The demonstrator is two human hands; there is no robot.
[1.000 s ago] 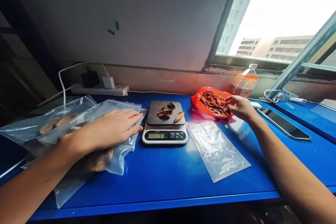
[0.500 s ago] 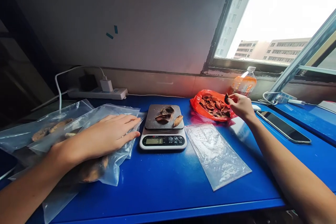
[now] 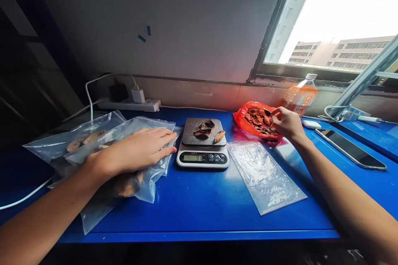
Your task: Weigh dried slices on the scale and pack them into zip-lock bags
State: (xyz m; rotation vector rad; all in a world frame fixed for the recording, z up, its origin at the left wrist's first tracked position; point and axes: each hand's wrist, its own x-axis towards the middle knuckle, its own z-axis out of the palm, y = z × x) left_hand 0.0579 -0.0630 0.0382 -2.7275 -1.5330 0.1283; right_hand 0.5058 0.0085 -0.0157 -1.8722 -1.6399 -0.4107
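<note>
My left hand (image 3: 147,147) lies flat, fingers stretched out, on a pile of clear plastic bags (image 3: 146,188) holding brown dried pieces. To its right stands a kitchen scale (image 3: 202,162) with a lit display that seems to read 91. Several curled dried peel pieces (image 3: 204,126) rest on its metal plate. Over the right rim of a red plastic bag (image 3: 240,120), my right hand (image 3: 287,123) pinches a dark piece of dried peel (image 3: 266,112). Reddish-brown dried peel (image 3: 258,121) fills that bag. A flat clear bag (image 3: 269,178) lies right of the scale.
An orange drink bottle (image 3: 301,94) stands behind the red bag. A phone (image 3: 350,148) and a white earphone case (image 3: 311,124) are on the right. At the wall sits a power strip (image 3: 127,104) with a white charger. A window opens at upper right.
The view has swung slightly left, so everything sits further right. My right hand has come a little closer to the peel in the red bag. My left hand stays on the bags.
</note>
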